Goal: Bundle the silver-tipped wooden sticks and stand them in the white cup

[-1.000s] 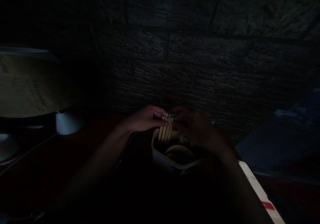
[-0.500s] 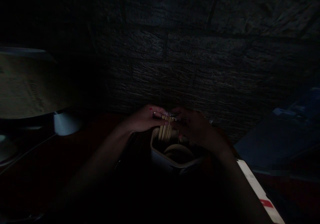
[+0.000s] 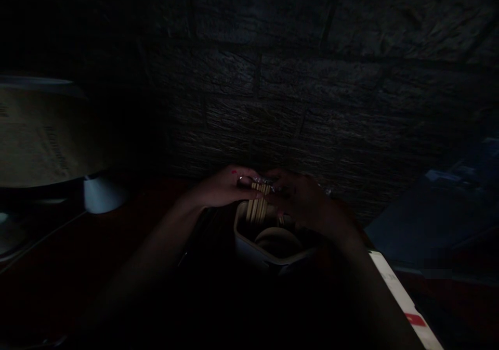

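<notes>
A bundle of thin, pale wooden sticks stands upright at the far side of a small open box. My left hand is closed on the sticks near their tops, thumb in front and fingers behind; a ring shows on it. From the other side, my right hand bends its fingers round the same tops, though shadow hides part of its grip. Something shiny glints between the fingertips, too dark to name. Inside the box, in front of the sticks, lies a round-edged item.
A dark stone-patterned wall rises close behind the box. To the left are a brown paper package and a white cone-shaped object. A lit phone-like screen lies by my right forearm, with a bluish panel beyond.
Both hands stay at the sticks, with only a slight shift of fingers. My right fingers sit a little closer to the left thumb. The box has not visibly moved.
</notes>
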The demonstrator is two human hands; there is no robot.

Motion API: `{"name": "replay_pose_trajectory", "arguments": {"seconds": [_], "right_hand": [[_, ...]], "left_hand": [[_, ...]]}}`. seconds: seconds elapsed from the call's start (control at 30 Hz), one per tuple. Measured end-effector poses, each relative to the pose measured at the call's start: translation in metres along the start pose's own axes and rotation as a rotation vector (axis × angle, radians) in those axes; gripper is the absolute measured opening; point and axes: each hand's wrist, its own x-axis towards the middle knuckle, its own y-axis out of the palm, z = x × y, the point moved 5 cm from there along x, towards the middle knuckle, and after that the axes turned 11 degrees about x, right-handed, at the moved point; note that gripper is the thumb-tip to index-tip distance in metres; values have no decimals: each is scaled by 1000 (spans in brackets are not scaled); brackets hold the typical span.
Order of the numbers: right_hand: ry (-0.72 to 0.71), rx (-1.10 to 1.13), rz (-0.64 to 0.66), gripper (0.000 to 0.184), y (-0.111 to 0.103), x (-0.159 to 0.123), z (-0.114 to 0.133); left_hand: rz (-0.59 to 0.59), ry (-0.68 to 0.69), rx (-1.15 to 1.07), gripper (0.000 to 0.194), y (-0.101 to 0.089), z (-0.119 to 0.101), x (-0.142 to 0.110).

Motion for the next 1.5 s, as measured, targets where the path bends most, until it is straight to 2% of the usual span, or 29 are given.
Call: {"name": "replay_pose_trajectory", "arguments": {"seconds": [0.23,0.4,0.6,0.8,0.97,1.27,1.43,1.5], "right_hand": [[24,19,-10,38,-1,-2,4],[38,-40,-54,39,-9,-8,7],[80,-65,-34,32,-15,-10,9],[-14,-12,-165,30,-35,-17,9],[-6,4,-218,26,-48,-24,9],[22,-317,-250,22,-53,-21,16],[51,-341,-209,25,-50,-21,19],[21,-346,-178,24,-47,-21,19]], "left_hand": [[-11,-6,-1,33,-2,-4,-3],[-19,-3,-11,35,-5,-4,-4],[-53,-5,26,39,-10,-7,-7],[-103,-32,79,38,-16,-10,-10],[-124,-25,83,38,-18,-11,-11],[-133,-67,106,36,-14,-15,-10],[-149,-53,134,36,-15,-16,-10],[-144,-38,135,37,-15,-15,-10]]}}
